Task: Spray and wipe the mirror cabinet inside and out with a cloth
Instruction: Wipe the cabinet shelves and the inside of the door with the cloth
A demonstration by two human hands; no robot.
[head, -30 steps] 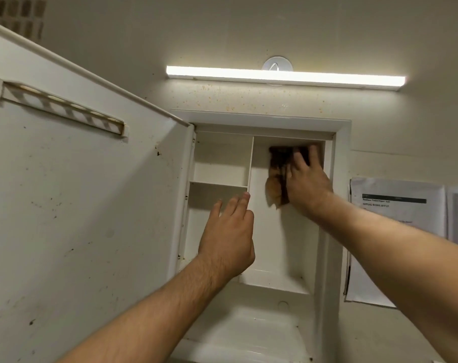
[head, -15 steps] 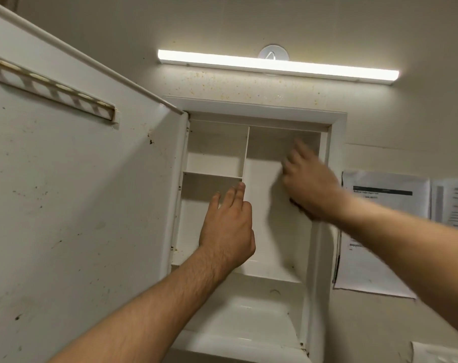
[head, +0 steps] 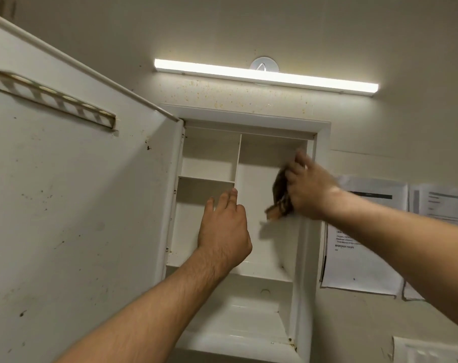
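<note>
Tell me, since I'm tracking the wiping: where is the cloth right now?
In the head view, the cloth is in the right hand, against the right inner wall of the cabinet, above and right of the left hand.

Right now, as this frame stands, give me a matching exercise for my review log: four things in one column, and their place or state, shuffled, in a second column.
Things:
1. left hand
2. right hand
3. cabinet door
4. strip light

Place or state:
A. lit, on the wall above the cabinet
B. swung open to the left
C. holds the brown cloth at the cabinet's right inner wall
D. fingers straight, holding nothing

Pairs: 1-D, 2-C, 3-B, 4-A
</note>
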